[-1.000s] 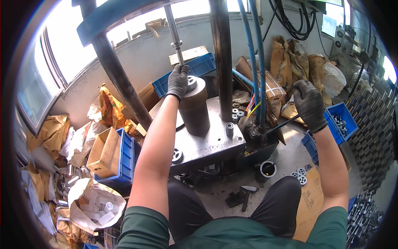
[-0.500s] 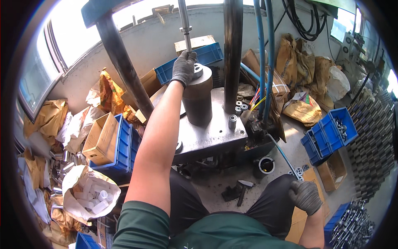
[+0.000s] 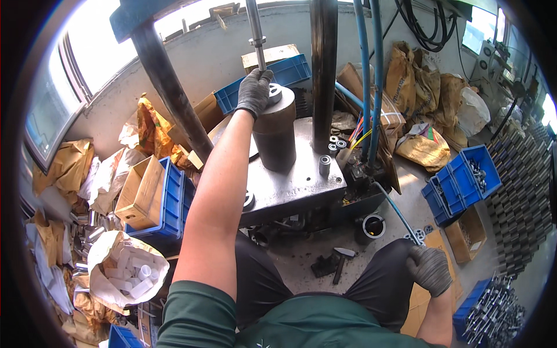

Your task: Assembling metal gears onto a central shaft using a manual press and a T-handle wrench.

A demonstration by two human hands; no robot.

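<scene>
On top of the dark steel cylinder (image 3: 275,134), standing upright on the press tabletop (image 3: 301,185), our gloved left hand (image 3: 254,93) rests with its grip curled over the ring-shaped part (image 3: 274,93) beneath the vertical ram rod (image 3: 255,35). Our gloved right hand (image 3: 429,269) hangs beside the right thigh, grip loosely curled and holding nothing, near a blue bin (image 3: 464,174).

Daylight is pouring through the windows (image 3: 49,116) along a pale wall (image 3: 191,64); blue crates (image 3: 461,180), brown paper bags (image 3: 426,145) and cardboard boxes (image 3: 139,191) are crowding the dusty floor (image 3: 406,197).
</scene>
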